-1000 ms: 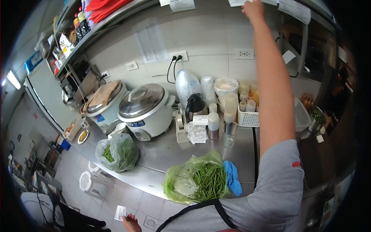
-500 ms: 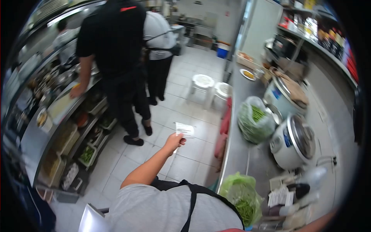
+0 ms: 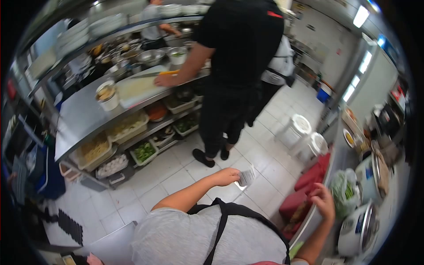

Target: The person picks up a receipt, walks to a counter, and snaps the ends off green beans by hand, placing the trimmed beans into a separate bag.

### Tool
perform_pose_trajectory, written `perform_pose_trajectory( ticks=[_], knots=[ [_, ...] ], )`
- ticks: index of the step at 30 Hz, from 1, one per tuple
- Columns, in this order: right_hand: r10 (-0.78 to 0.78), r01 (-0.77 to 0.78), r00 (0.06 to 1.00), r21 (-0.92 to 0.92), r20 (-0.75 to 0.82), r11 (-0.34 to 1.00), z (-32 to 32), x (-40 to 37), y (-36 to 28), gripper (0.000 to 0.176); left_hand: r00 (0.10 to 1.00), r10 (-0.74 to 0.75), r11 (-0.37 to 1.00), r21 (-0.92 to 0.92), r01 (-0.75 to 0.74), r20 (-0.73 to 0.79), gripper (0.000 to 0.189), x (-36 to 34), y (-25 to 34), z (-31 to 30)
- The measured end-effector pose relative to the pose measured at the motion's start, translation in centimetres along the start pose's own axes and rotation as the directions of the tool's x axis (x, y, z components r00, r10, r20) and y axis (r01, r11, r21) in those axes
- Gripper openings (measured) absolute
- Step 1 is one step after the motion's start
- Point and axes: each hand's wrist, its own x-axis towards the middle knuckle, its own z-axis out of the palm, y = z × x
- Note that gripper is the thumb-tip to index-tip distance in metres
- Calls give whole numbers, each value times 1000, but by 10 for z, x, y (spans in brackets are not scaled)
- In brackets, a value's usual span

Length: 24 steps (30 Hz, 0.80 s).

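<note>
My left hand [image 3: 227, 176] is stretched out in front of my body, its fingers pinched on a printed paper slip [image 3: 247, 177]. The slip hangs over the tiled floor, its fine print too small to read. On the right, my right hand [image 3: 324, 201] is raised by the edge of the steel counter, fingers partly bent and apart, with nothing visible in them. Just beyond it a clear plastic bag of green vegetables [image 3: 344, 191] sits on that counter. A rice cooker [image 3: 357, 229] stands nearer to me.
Ahead, a person in black [image 3: 240, 57] stands at the left steel counter [image 3: 79, 119], a hand beside a yellow-handled knife over a cutting board [image 3: 143, 89]. Food bins [image 3: 143, 152] fill the shelf below. White stools [image 3: 298, 126] and red bags [image 3: 304, 192] flank the right counter.
The view has swung left, showing more of the left counter. My right hand has come up into view. The paper slip stays in my left hand and has tilted.
</note>
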Motion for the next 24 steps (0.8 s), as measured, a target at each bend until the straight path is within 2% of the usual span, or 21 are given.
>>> perform_pose_trajectory(
  ticks=[1, 2, 3, 5, 7, 8, 10, 11, 12, 15, 16, 19, 21, 22, 24],
  knots=[
    [61, -61, 992, 3, 114, 998, 40, 35, 8, 54, 1000, -6, 1000, 21, 6, 1, 19, -11, -6, -16],
    [32, -60, 969, 105, 247, 993, 81, 73, 42, 63, 1000, -13, 999, 43, 12, 8, 19, -22, -11, -30],
    [-26, 12, 926, 37, 376, 999, 130, 104, 33, 70, 1000, -15, 998, 68, 14, 19, 19, -31, -13, -45],
    [-47, 1, 798, 77, 601, 997, 217, 153, -4, 76, 1000, -30, 996, 84, 29, 7, 19, -49, -19, -77],
    [-217, 221, 691, 84, 690, 972, 281, 188, -33, 63, 998, -48, 992, 118, 51, -28, 19, -64, -26, -107],
    [-186, 235, 662, 35, 726, 971, 304, 204, -45, 56, 993, 8, 999, 40, -4, -121, 20, -74, -33, -119],
    [-112, 265, 608, -67, 786, 962, 340, 233, -66, 43, 968, -82, 995, 44, 95, -237, 21, -95, -24, -143],
    [-134, 289, 623, -67, 771, 955, 355, 246, -73, 38, 948, -124, 989, 42, 143, -294, 22, -105, -20, -156],
    [-155, 311, 638, -68, 754, 948, 369, 257, -80, 33, 915, -208, 962, 94, 255, -345, 24, -113, -20, -168],
    [-241, 429, 653, -88, 718, 899, 406, 284, -106, 27, 835, -250, 968, -94, 234, -491, 25, -127, -38, -191],
    [-266, 490, 634, -111, 726, 865, 418, 294, -113, 27, 807, -295, 955, -186, 232, -511, 25, -129, -48, -198],
    [-420, 689, 541, -98, 729, 718, 449, 321, -129, 26, 699, -155, 986, -61, 158, -698, 23, -125, -66, -218],
    [-557, 819, 441, -63, 703, 570, 461, 343, -139, 25, 620, -253, 947, -58, 316, -742, 22, -120, -68, -240],
    [-574, 837, 421, -57, 702, 545, 466, 357, -144, 24, 580, -298, 918, -61, 392, -758, 21, -115, -65, -253],
    [-654, 886, 371, -40, 659, 462, 467, 386, -161, 21, 499, -229, 930, -36, 367, -836, 21, -102, -61, -280]
  ],
)
